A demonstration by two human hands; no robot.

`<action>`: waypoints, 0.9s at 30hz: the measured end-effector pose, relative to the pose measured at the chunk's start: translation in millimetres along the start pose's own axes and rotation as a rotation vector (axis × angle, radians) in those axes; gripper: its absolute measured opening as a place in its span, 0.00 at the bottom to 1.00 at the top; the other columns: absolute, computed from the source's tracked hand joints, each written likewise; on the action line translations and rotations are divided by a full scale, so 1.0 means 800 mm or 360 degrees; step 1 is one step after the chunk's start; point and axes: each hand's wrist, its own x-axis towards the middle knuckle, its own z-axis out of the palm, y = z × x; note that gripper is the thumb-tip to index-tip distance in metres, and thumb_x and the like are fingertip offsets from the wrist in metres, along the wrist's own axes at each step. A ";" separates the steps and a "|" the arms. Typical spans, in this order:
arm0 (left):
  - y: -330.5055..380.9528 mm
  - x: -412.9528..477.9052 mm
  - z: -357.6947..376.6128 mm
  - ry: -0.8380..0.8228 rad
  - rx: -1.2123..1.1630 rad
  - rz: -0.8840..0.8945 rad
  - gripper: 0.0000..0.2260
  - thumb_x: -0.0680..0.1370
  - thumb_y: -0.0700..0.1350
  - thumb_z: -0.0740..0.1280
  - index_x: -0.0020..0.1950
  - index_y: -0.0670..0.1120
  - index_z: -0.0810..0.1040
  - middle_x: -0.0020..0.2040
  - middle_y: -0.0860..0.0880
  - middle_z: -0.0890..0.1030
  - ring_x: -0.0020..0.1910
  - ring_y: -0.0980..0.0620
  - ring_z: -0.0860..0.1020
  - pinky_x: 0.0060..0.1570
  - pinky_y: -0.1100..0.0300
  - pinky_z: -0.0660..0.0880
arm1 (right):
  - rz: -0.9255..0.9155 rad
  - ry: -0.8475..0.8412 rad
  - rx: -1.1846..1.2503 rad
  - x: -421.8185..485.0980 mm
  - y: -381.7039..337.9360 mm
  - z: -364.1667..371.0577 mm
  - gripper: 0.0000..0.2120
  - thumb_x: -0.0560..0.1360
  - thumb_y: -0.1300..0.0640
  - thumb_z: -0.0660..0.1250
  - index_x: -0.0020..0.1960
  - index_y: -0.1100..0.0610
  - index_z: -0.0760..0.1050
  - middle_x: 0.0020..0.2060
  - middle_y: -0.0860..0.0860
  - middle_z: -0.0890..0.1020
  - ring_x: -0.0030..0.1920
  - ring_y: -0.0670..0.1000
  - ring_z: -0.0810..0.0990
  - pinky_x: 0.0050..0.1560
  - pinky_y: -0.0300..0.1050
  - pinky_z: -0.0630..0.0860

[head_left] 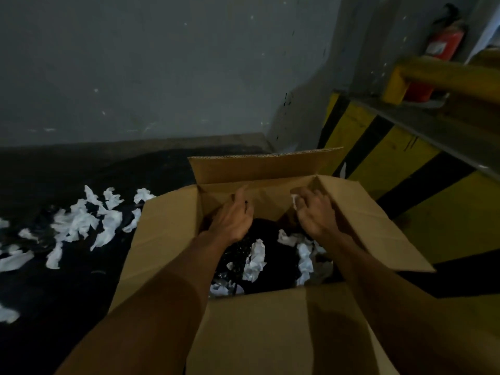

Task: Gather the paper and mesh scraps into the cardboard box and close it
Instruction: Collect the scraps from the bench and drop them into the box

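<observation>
An open cardboard box (167, 231) stands on the dark floor in front of me, all flaps up or spread outward. Inside lies black mesh (273, 269) mixed with crumpled white paper (255, 259). Both my hands reach into the box. My right hand (315, 215) pinches a small white paper scrap (294, 202) near the far right corner. My left hand (232, 217) hangs over the mesh with its fingers pointing down and partly hidden; a small dark bit shows at its fingertips. Several white paper scraps (84, 223) lie on the floor left of the box.
A grey wall (162, 63) rises just behind the box. To the right stand a yellow-and-black striped barrier (378, 147), a yellow rail (446, 74) and a red fire extinguisher (443, 41). More paper bits (8, 313) lie at the far left edge.
</observation>
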 end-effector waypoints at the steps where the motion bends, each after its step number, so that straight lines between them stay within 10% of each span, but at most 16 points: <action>1: -0.001 0.004 0.004 -0.0009 0.0011 0.0010 0.22 0.82 0.48 0.52 0.75 0.51 0.51 0.63 0.40 0.74 0.48 0.44 0.76 0.51 0.49 0.74 | 0.0014 -0.0028 0.0009 0.002 0.003 0.001 0.16 0.79 0.49 0.54 0.64 0.46 0.71 0.58 0.54 0.73 0.60 0.59 0.72 0.60 0.57 0.70; 6: -0.006 0.017 0.015 -0.0133 0.0001 -0.0001 0.30 0.80 0.52 0.62 0.76 0.52 0.48 0.71 0.42 0.69 0.65 0.42 0.71 0.63 0.45 0.70 | -0.0033 -0.0134 0.0155 0.013 0.012 0.008 0.20 0.72 0.59 0.64 0.61 0.44 0.72 0.56 0.49 0.79 0.59 0.53 0.77 0.64 0.62 0.69; 10: -0.013 0.024 0.012 -0.0162 0.0109 -0.0064 0.17 0.81 0.47 0.54 0.70 0.49 0.64 0.67 0.43 0.73 0.62 0.43 0.72 0.63 0.48 0.67 | -0.0007 -0.0168 0.0142 0.021 0.010 0.007 0.19 0.74 0.63 0.63 0.63 0.50 0.74 0.60 0.51 0.80 0.62 0.55 0.76 0.72 0.63 0.59; 17: -0.010 0.021 0.003 -0.0079 0.0063 0.0035 0.28 0.78 0.39 0.64 0.75 0.53 0.58 0.68 0.43 0.71 0.62 0.43 0.73 0.61 0.48 0.71 | -0.0106 -0.0026 0.0127 0.019 0.001 -0.004 0.27 0.66 0.70 0.68 0.63 0.52 0.73 0.61 0.53 0.77 0.63 0.56 0.74 0.69 0.62 0.63; 22: -0.002 0.009 -0.020 0.0168 0.0069 0.0058 0.18 0.80 0.50 0.61 0.69 0.47 0.70 0.65 0.43 0.75 0.63 0.42 0.73 0.61 0.53 0.71 | -0.0040 0.0088 0.0201 0.017 -0.016 -0.010 0.16 0.76 0.58 0.64 0.63 0.51 0.74 0.53 0.53 0.81 0.49 0.55 0.80 0.56 0.56 0.76; 27: -0.013 -0.021 -0.065 0.0440 0.0096 0.0072 0.20 0.79 0.55 0.62 0.69 0.49 0.71 0.68 0.46 0.73 0.64 0.47 0.72 0.61 0.54 0.69 | -0.0221 0.0101 0.0183 0.015 -0.057 -0.003 0.16 0.79 0.49 0.62 0.65 0.52 0.73 0.61 0.53 0.78 0.60 0.53 0.76 0.60 0.46 0.72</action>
